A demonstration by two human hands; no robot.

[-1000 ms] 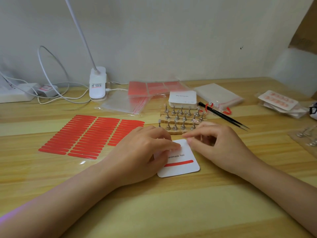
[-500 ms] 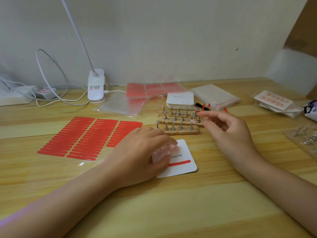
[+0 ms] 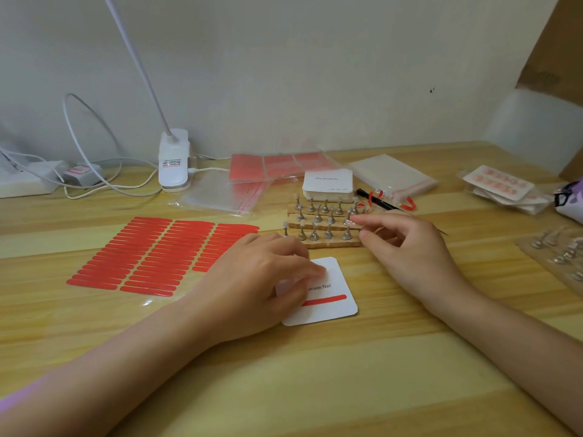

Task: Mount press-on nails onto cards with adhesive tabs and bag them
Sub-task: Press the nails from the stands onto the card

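I see the left hand [image 3: 262,279] lying on the white card [image 3: 328,305], its fingers bent down and pressing the card's left part flat on the bench [image 3: 315,389]; its grip clamps nothing, the fingers only bear down. A red adhesive strip [image 3: 326,300] runs across the card below the printed words. My right hand [image 3: 407,250] is raised over the right end of the wooden nail stand [image 3: 321,230], forefinger and thumb drawn close at a small pale nail on one of the pegs; I cannot tell whether that grip has closed on it. The stand sits just behind the card. To the left lies the sheet of red adhesive tabs [image 3: 157,253]. Behind the stand are a stack of cards [image 3: 328,184], black tweezers [image 3: 378,201] and clear bags [image 3: 394,178]. Mounted nail cards [image 3: 498,184] lie far right.
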